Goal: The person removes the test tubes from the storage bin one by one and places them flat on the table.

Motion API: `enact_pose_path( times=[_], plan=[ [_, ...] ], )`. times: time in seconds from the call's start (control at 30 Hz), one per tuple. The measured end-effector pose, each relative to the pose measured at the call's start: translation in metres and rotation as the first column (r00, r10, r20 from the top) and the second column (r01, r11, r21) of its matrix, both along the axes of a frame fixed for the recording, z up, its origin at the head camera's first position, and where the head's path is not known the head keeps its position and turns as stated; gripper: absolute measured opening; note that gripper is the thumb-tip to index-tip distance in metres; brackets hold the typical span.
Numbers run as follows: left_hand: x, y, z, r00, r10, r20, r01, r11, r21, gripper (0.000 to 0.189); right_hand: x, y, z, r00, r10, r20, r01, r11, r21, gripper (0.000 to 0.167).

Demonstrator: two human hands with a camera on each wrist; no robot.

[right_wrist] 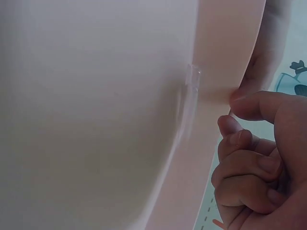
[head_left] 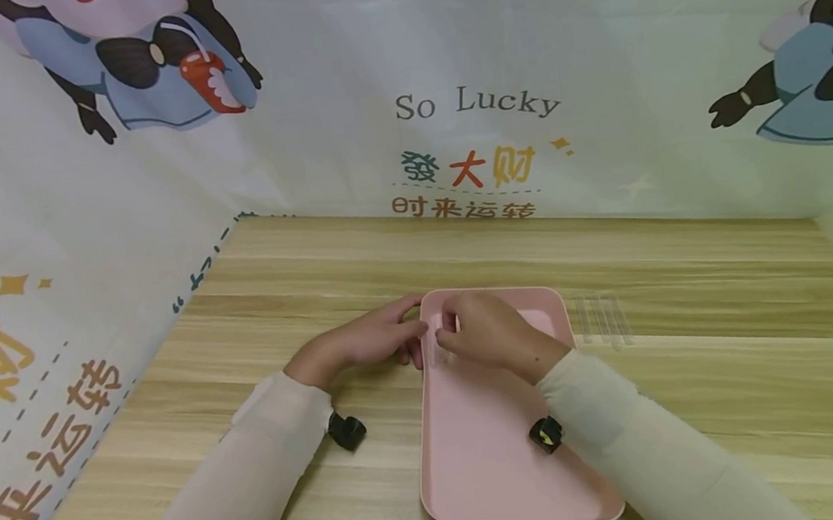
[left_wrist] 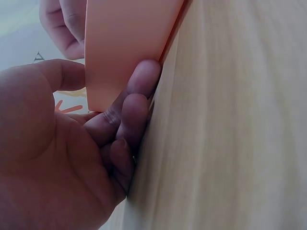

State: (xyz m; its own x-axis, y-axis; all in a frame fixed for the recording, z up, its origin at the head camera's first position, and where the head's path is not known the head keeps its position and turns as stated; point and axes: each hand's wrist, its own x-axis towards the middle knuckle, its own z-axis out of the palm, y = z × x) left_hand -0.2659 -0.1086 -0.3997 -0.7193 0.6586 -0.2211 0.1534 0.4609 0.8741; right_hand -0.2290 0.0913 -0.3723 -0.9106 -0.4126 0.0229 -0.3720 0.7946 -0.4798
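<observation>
A pink tray lies lengthwise on the table. My left hand grips its left edge, with the thumb at the rim and bent fingers against the outer wall and the tabletop. Over the tray's far left corner is my right hand, its fingers curled and nothing visible between them. A clear plastic tube lies inside the tray along the wall, close to the right thumb and index finger. To the right of the tray, several clear tubes lie side by side on the table.
The wood-grain table extends around the tray. A printed white cloth stands behind it and along the left side. A small black camera is worn on the left wrist, another on the right.
</observation>
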Motion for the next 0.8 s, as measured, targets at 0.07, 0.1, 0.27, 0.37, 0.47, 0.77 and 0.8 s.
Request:
enact_pose_path(
  times=[0.07,0.1,0.27,0.37,0.47,0.77,0.8],
  plan=[
    [-0.0001,0.0002,0.0001,1.0,0.0,0.0,0.0,1.0,0.004,0.047,0.0001,-0.0006,-0.0011,1.0,-0.001,0.019,0.001,1.0,-0.004,0.018],
    [-0.0003,0.0003,-0.0001,1.0,-0.001,0.001,0.001,1.0,0.005,0.047,0.0003,-0.0007,-0.0015,1.0,-0.001,0.028,0.001,1.0,-0.003,0.019],
    [-0.0007,0.0007,-0.0008,1.0,-0.001,0.001,0.001,1.0,0.006,0.046,0.0003,-0.001,-0.0036,0.998,0.003,0.068,-0.003,1.0,-0.007,0.019],
    [-0.0007,0.0008,-0.0009,1.0,-0.001,0.001,0.001,1.0,0.007,0.047,0.0,-0.0005,-0.0049,0.996,0.005,0.087,-0.003,1.0,-0.013,0.019],
    [-0.0005,0.0007,-0.0007,1.0,0.001,0.005,-0.001,1.0,0.009,0.048,0.0001,0.0005,-0.006,0.995,0.015,0.099,-0.013,1.0,-0.022,0.02],
    [-0.0005,0.0008,-0.0012,1.0,-0.005,0.005,0.005,1.0,0.015,0.05,-0.0003,0.001,-0.0098,0.992,0.037,0.12,-0.035,0.999,-0.013,0.03],
    [-0.0006,0.0008,-0.0012,1.0,-0.005,0.004,0.005,1.0,0.016,0.05,0.0,0.0009,-0.0101,0.991,0.033,0.128,-0.032,0.999,-0.009,0.031]
  ],
)
